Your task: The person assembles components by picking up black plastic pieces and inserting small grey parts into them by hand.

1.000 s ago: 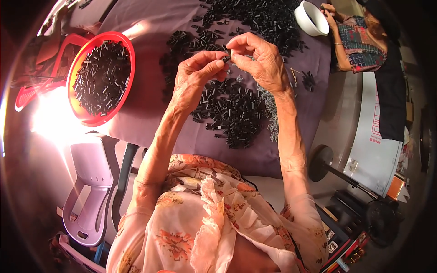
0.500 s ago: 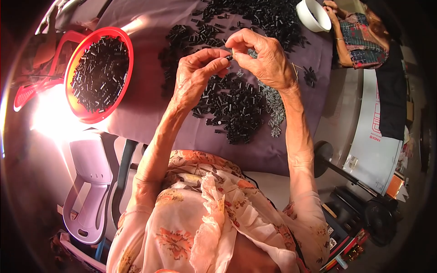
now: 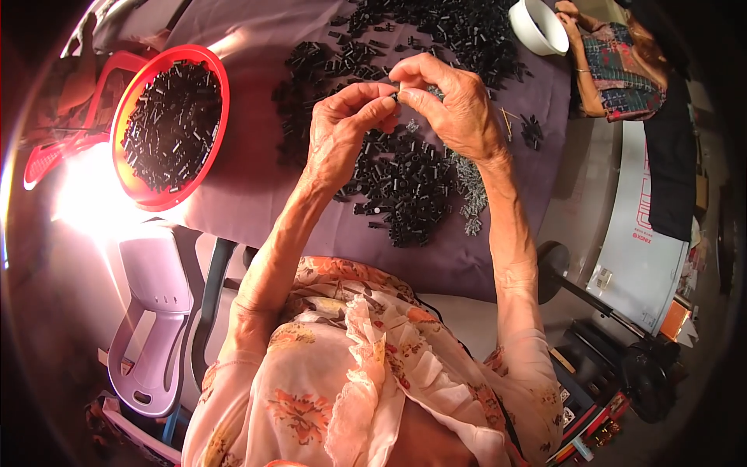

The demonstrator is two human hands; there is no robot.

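Small black piece [image 3: 395, 96] sits near twelve o'clock in the view, pinched in the left hand's [image 3: 338, 128] fingertips; the right hand's [image 3: 455, 105] bent fingers meet it, their grip too small to tell. From there, loose black pieces [image 3: 406, 194] lie at six o'clock, grey pieces [image 3: 471, 194] at five.

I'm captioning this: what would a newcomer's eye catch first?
Probably the red basin of small black pieces at left, beside a white glare. The left hand and right hand meet at a tiny dark piece above the purple cloth. A white bowl stands out at upper right.
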